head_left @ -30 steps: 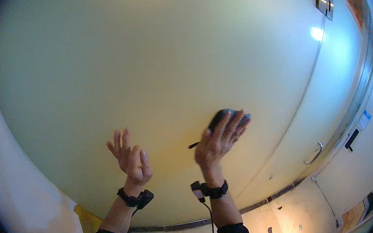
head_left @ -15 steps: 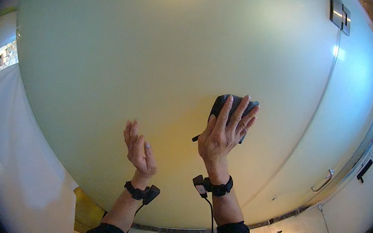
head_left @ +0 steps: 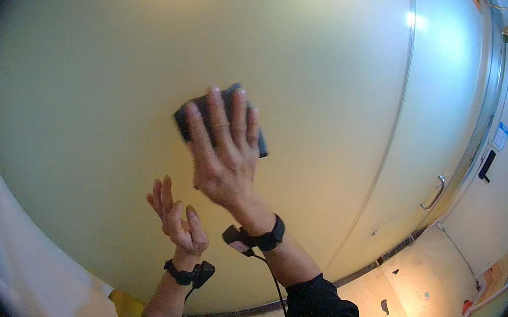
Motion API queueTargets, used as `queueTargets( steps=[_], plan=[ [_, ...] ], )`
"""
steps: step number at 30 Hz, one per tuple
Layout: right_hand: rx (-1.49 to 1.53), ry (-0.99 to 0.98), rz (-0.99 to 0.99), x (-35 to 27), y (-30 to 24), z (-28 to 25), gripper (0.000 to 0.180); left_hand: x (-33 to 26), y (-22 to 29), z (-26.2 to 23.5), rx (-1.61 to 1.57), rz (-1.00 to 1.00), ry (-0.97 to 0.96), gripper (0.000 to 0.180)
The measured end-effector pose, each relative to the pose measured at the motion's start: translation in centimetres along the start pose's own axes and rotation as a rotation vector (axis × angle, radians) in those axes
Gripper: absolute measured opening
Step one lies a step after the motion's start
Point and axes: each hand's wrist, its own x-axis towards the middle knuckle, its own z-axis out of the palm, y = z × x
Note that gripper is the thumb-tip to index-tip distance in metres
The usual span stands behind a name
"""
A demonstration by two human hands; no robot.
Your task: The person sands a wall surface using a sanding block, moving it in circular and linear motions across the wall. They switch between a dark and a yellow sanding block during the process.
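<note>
Under the spread fingers of my right hand (head_left: pixel 225 164) lies a folded dark grey cloth (head_left: pixel 217 114), pressed flat against a large frosted glass panel (head_left: pixel 308 133). The cloth's corners stick out past the fingertips and beside the little finger; its middle is covered by the hand. Lower and to the left, my left hand (head_left: pixel 180 222) is raised with its fingers loosely bent and apart, holding nothing. Whether its fingertips touch the glass I cannot tell. Each wrist wears a black strap with a small box and cable.
A glass door with a curved metal handle (head_left: pixel 434 193) joins the panel at the right. Past it stands a white door with a black handle (head_left: pixel 487 165). White sheeting (head_left: pixel 18 243) hangs at the lower left. Dark scraps (head_left: pixel 384 306) lie on the pale floor.
My right hand has moved left and up across the glass with the cloth, which is now tilted differently. My left hand stays low and open. The view has swung to the right.
</note>
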Motion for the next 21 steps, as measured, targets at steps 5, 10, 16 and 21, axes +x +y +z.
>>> queueTargets(
  steps=[5, 10, 16, 21],
  plan=[
    [-0.128, 0.024, 0.097, -0.2, 4.4, -3.6, 0.052, 0.5, 1.3, 0.4, 0.071, 0.012, -0.074, 0.014],
    [-0.221, 0.086, 0.155, -0.3, 11.9, -7.6, 0.051, 0.3, 4.0, 3.9, 0.157, -0.007, -0.207, 0.009],
    [-0.325, 0.118, 0.142, -1.8, 15.5, -8.0, 0.047, -3.2, 2.8, 4.8, 0.198, 0.039, -0.139, 0.011],
    [-0.333, 0.16, 0.174, -3.8, 15.8, -7.6, 0.05, -6.6, -0.3, 1.5, 0.277, 0.02, -0.133, 0.012]
  ],
)
